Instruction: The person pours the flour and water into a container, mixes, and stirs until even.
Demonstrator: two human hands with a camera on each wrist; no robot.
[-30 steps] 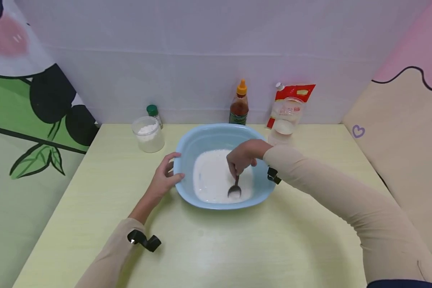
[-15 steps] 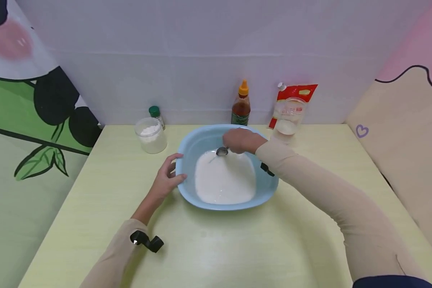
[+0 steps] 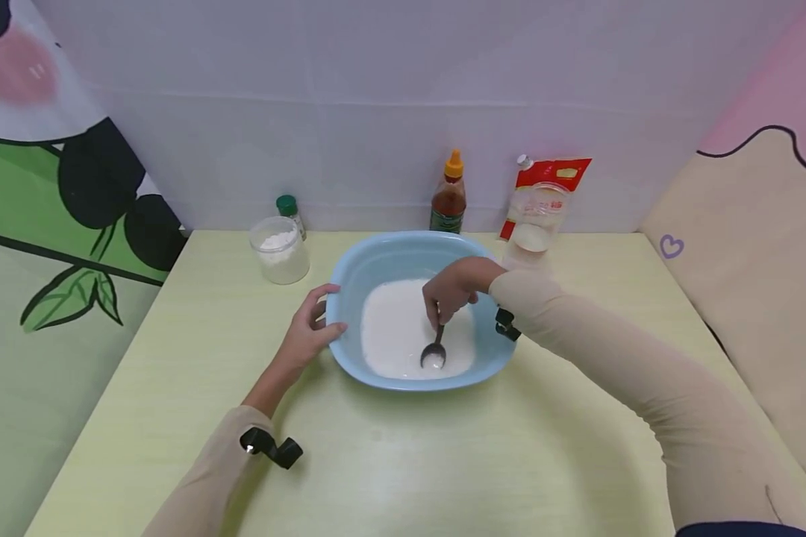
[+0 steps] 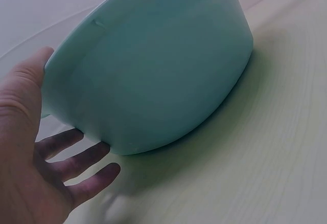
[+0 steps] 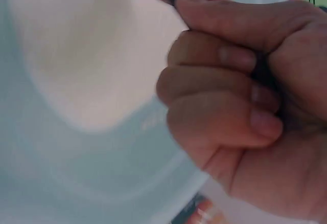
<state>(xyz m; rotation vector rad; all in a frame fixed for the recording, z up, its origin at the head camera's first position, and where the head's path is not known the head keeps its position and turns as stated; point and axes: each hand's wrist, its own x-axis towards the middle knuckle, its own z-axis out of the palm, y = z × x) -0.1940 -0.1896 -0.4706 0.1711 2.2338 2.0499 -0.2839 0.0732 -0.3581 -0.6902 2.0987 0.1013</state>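
A light blue plastic basin point(image 3: 352, 268) stands on the table with white liquid point(image 3: 396, 321) in its bottom. At the basin's left side my left hand point(image 3: 304, 332) holds the rim, thumb over the edge. In the left wrist view, the other fingers point(image 4: 82, 162) of that hand spread against and below the outer wall point(image 4: 153, 70). Above the liquid my right hand point(image 3: 451, 291) grips a dark metal spoon point(image 3: 433, 353), whose bowl dips into the liquid near the basin's front side. The right wrist view shows the fingers point(image 5: 214, 86) curled round the handle.
Behind the left hand stand a clear jar of white powder point(image 3: 280, 253) and a green-capped shaker point(image 3: 289, 209). A sauce bottle point(image 3: 448, 198) with an orange cap is behind the basin. Farther right are a red-and-white spouted pouch point(image 3: 564, 173) and a clear container point(image 3: 532, 235), partly behind the right sleeve.
My right hand first carried the spoon to the basin's far side, then brought it back to the near side. My left hand stays on the rim.
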